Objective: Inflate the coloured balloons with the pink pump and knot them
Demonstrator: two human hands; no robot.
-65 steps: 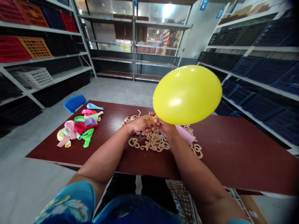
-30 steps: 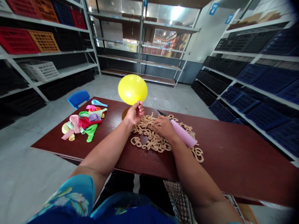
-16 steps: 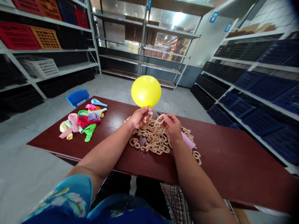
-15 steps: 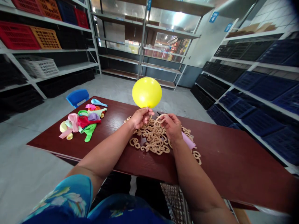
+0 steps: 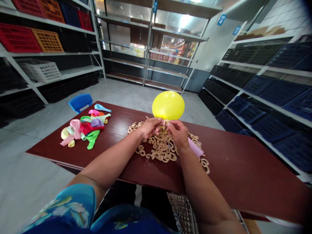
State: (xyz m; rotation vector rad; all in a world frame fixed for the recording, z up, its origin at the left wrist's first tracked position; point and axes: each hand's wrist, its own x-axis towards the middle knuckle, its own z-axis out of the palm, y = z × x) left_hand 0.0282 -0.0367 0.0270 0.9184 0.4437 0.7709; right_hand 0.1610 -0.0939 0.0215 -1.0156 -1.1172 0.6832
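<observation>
1. The left hand is pinching the yellow balloon at its neck, thumb and forefinger pressed together; the inflated body is sitting at one o'clock from that hand.
2. The right hand is pinching a curled tan piece between thumb and fingers, its tips meeting the left ones just below the balloon (whether the piece is touching the neck, I cannot tell).
3. At six o'clock from the balloon, a pile of tan curls is spreading over the dark red table.
4. A lilac tube is lying at three o'clock from the pile, partly hidden by the right hand and wrist.
5. Limp, uninflated balloons in mixed colours are lying heaped at nine to ten o'clock from the pile, with a light blue one resting at their one o'clock edge.
6. A blue chair is standing past the table's edge, at twelve o'clock from that heap.
</observation>
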